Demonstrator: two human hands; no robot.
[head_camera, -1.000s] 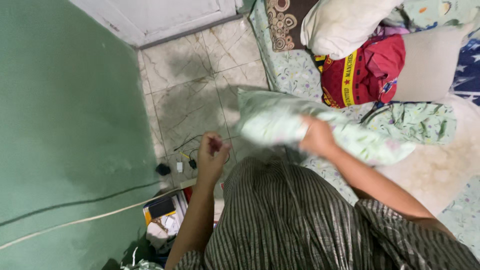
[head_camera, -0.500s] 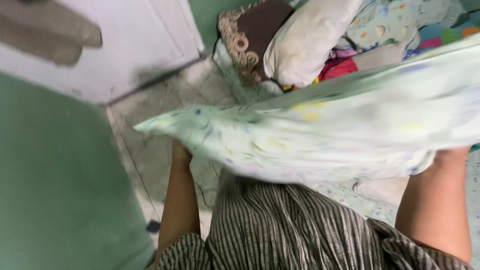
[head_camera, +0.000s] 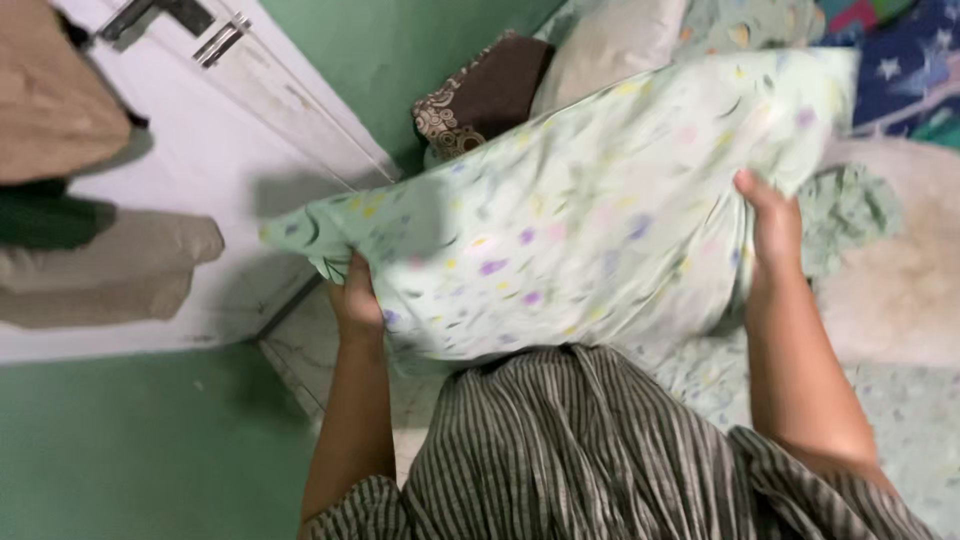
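Your left hand (head_camera: 355, 300) at 8 o'clock and right hand (head_camera: 772, 222) at 3 o'clock each grip, fingers closed, an end of the floral pillow (head_camera: 570, 220).

Person w/ bare forearms; short-sleeved shirt (head_camera: 590, 450), dark grey-olive w/ thin pale vertical stripes.

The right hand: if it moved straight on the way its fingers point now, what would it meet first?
The right hand grips the side of the pale green floral pillow, fingers pointing up the picture. Going on, it would probably first meet that pillow's upper corner, then the dark blue starred fabric, though depth is unclear.
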